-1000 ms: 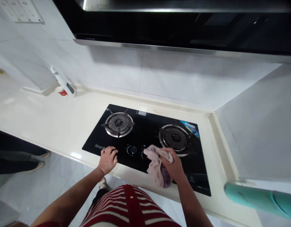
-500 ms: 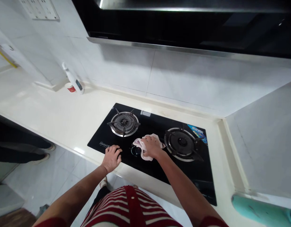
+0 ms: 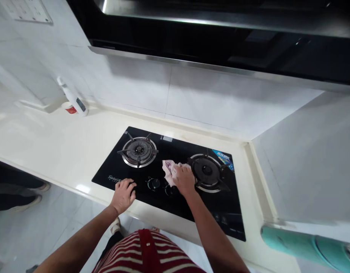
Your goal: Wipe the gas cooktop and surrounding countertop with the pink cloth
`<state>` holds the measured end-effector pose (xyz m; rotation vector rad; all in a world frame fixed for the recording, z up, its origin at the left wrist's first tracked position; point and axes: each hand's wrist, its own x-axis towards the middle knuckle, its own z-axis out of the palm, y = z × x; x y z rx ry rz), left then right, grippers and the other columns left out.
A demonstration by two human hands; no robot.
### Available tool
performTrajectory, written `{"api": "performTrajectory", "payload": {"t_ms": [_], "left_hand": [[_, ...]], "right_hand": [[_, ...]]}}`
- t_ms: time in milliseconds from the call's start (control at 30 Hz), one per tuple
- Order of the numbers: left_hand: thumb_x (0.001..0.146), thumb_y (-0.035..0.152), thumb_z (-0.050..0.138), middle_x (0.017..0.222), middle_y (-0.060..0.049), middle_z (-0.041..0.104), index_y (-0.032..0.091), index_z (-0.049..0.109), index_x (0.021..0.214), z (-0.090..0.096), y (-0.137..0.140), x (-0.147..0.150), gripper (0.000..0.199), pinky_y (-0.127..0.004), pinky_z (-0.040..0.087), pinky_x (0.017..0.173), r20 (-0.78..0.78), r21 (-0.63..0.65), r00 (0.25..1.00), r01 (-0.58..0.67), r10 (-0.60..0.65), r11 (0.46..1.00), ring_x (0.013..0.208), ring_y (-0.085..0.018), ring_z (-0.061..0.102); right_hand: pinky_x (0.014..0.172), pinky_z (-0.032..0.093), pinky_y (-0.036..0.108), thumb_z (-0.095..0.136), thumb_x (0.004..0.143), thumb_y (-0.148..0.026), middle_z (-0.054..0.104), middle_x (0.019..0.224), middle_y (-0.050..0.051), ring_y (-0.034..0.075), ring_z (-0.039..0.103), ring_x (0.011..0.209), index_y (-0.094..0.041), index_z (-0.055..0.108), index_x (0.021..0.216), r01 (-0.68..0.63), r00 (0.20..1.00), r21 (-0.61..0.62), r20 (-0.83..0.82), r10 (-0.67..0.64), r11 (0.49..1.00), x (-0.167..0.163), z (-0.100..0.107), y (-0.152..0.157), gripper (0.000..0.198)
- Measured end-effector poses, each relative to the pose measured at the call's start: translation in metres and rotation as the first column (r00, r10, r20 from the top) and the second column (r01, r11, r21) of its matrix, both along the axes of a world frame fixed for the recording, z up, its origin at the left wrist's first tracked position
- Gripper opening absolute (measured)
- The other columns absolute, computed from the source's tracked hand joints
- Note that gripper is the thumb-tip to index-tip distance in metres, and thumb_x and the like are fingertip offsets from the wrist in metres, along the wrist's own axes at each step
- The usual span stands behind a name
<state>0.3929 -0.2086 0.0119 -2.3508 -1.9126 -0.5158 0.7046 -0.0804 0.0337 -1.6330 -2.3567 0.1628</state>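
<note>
Your cloth (image 3: pixel 168 169) has shifted right, clear of the left knob (image 3: pixel 155 184). Your left hand (image 3: pixel 123 195) rests empty, fingers loose, at the hob (image 3: pixel 169 150)'s front edge, near the worktop (image 3: pixel 61 151)'s front edge; your right hand (image 3: pixel 185 179)'s grip bunches the cloth beside the right burner (image 3: pixel 207 169). Wiping seems underway; next calls for flat pressure, skirting that burner.

The gas stove (image 3: pixel 175 149) sits in the countertop (image 3: pixel 64 151), below the range hood (image 3: pixel 192 45). Its left burner (image 3: pixel 139 150) and right burner (image 3: pixel 207 170) flank the cloth (image 3: pixel 169 172), which lies under the right hand (image 3: pixel 184 179), behind the front knobs (image 3: pixel 155 183). The left hand (image 3: pixel 124 194) is at the stove's front edge, before the left burner. Far left, against the wall (image 3: pixel 135 85), stands a bottle (image 3: pixel 74 99), a cup (image 3: pixel 69 108) just left of it.
</note>
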Motion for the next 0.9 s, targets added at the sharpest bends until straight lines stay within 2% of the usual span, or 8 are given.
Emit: {"api": "performTrajectory", "payload": {"t_ms": [167, 267, 367, 533, 700, 800, 900], "left_hand": [[0.089, 0.023, 0.051, 0.119, -0.011, 0.064, 0.021, 0.065, 0.108, 0.001, 0.0, -0.001, 0.024, -0.047, 0.038, 0.095, 0.01, 0.016, 1.0, -0.005, 0.005, 1.0, 0.115, -0.029, 0.055], [0.089, 0.023, 0.051, 0.118, -0.011, 0.064, 0.021, 0.066, 0.108, 0.0, 0.001, -0.002, 0.024, -0.047, 0.039, 0.094, 0.004, 0.022, 1.0, -0.003, 0.003, 1.0, 0.116, -0.029, 0.055], [0.088, 0.022, 0.052, 0.118, -0.011, 0.064, 0.021, 0.066, 0.108, 0.0, 0.001, -0.002, 0.024, -0.046, 0.039, 0.093, -0.006, 0.031, 1.0, 0.002, -0.002, 1.0, 0.116, -0.029, 0.055], [0.089, 0.022, 0.052, 0.118, -0.012, 0.064, 0.02, 0.065, 0.109, 0.0, 0.0, -0.001, 0.025, -0.046, 0.038, 0.093, -0.021, 0.024, 1.0, 0.005, -0.004, 1.0, 0.116, -0.029, 0.055], [0.087, 0.02, 0.052, 0.12, -0.013, 0.064, 0.019, 0.066, 0.109, -0.001, 0.0, 0.0, 0.026, -0.049, 0.038, 0.095, -0.031, -0.004, 0.999, -0.011, 0.011, 1.0, 0.118, -0.031, 0.054], [0.087, 0.02, 0.052, 0.12, -0.013, 0.063, 0.019, 0.065, 0.111, -0.002, 0.0, 0.0, 0.027, -0.049, 0.037, 0.095, -0.024, -0.015, 1.0, -0.002, 0.002, 1.0, 0.118, -0.031, 0.053], [0.087, 0.021, 0.053, 0.121, -0.013, 0.063, 0.02, 0.065, 0.111, -0.002, 0.0, 0.0, 0.027, -0.048, 0.037, 0.095, -0.001, -0.027, 1.0, 0.003, -0.003, 1.0, 0.118, -0.031, 0.052]], "right_hand": [[0.096, 0.041, 0.038, 0.06, 0.086, -0.025, 0.062, 0.112, 0.01, 0.026, 0.05, 0.108, -0.021, 0.061, 0.114, 0.063, 0.994, -0.016, -0.09, -0.064, 0.998, 0.018, -0.005, -0.034, 0.029], [0.097, 0.041, 0.038, 0.057, 0.085, -0.02, 0.062, 0.114, 0.01, 0.027, 0.049, 0.112, -0.02, 0.059, 0.117, 0.082, 0.99, -0.032, -0.109, -0.085, 0.996, 0.018, -0.002, -0.042, 0.033], [0.098, 0.041, 0.038, 0.056, 0.083, -0.017, 0.061, 0.116, 0.011, 0.028, 0.049, 0.114, -0.019, 0.058, 0.12, 0.127, 0.987, -0.048, -0.091, -0.131, 0.991, 0.015, 0.002, -0.048, 0.037], [0.096, 0.04, 0.037, 0.057, 0.085, -0.019, 0.062, 0.115, 0.011, 0.027, 0.05, 0.112, -0.019, 0.059, 0.117, 0.152, 0.988, -0.058, -0.003, -0.152, 0.987, 0.013, 0.009, -0.055, 0.033], [0.096, 0.035, 0.036, 0.06, 0.087, -0.024, 0.062, 0.115, 0.011, 0.026, 0.051, 0.11, -0.019, 0.06, 0.119, 0.076, 0.991, -0.086, 0.116, -0.065, 0.993, -0.002, 0.023, -0.025, 0.032], [0.098, 0.032, 0.038, 0.059, 0.089, -0.03, 0.062, 0.118, 0.011, 0.026, 0.051, 0.11, -0.018, 0.061, 0.119, -0.007, 0.991, -0.126, 0.13, 0.023, 0.992, -0.03, 0.031, 0.007, 0.032], [0.099, 0.03, 0.037, 0.061, 0.088, -0.035, 0.062, 0.118, 0.008, 0.024, 0.05, 0.11, -0.022, 0.063, 0.115, -0.153, 0.979, -0.159, 0.106, 0.171, 0.975, -0.068, 0.035, 0.028, 0.03]]}}
